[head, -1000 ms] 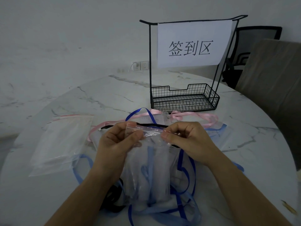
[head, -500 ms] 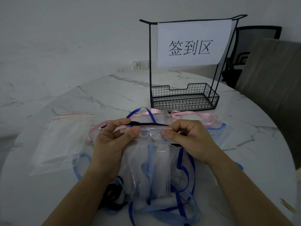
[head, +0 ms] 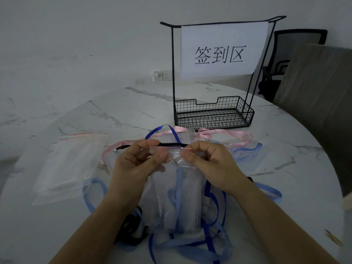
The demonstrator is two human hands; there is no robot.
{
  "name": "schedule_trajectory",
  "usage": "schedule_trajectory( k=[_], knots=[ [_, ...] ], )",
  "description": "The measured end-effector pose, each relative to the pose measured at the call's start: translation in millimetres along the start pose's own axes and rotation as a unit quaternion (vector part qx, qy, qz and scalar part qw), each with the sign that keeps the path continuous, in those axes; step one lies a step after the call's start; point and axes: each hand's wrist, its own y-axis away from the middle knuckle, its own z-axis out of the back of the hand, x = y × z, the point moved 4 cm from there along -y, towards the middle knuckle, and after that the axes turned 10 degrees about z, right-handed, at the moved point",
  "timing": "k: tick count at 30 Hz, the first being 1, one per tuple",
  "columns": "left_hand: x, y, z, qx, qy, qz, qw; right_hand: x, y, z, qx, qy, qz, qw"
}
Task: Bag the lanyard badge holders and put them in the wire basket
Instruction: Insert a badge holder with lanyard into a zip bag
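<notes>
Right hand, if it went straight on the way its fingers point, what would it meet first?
Probably the left hand, pinching the same clear plastic zip bag just opposite the right hand; depth is unclear.

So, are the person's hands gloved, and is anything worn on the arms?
No gloves: the left hand and right hand are bare, with no rings showing. Both forearms are uncovered to the frame's edge; no sleeve, watch or bracelet shows.

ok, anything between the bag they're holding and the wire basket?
Nothing upright. The left hand and right hand pinch the zip bag at its top; only pink lanyards lie flat on the table before the wire basket. The paper sign hangs high, leaving the front open.
</notes>
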Motion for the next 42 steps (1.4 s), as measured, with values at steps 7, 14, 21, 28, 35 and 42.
schedule_trajectory(
  k=[7, 14, 21, 28, 35, 42],
  knots=[
    [-6, 2, -4, -0.004, -0.076, -0.037, 0.996, 3, 3, -2, 0.033, 0.012, 0.029, 0.999],
    [-7, 3, -4, -0.006, -0.082, -0.057, 0.995, 8, 2, 2, 0.013, 0.027, 0.050, 0.998],
    [-8, 0, 5, -0.030, -0.035, -0.045, 0.998, 0, 0, 13, -0.007, -0.056, -0.028, 0.998],
    [-13, 0, 0, -0.031, 0.023, -0.037, 0.999, -2, -3, 16, -0.062, -0.079, -0.043, 0.994],
    [-30, -6, -18, -0.015, 0.105, -0.038, 0.994, -3, 3, 10, 0.043, -0.073, -0.056, 0.995],
    [-29, -33, -10, -0.113, 0.028, -0.061, 0.991, -5, 2, 15, -0.032, -0.083, -0.041, 0.995]
  ],
)
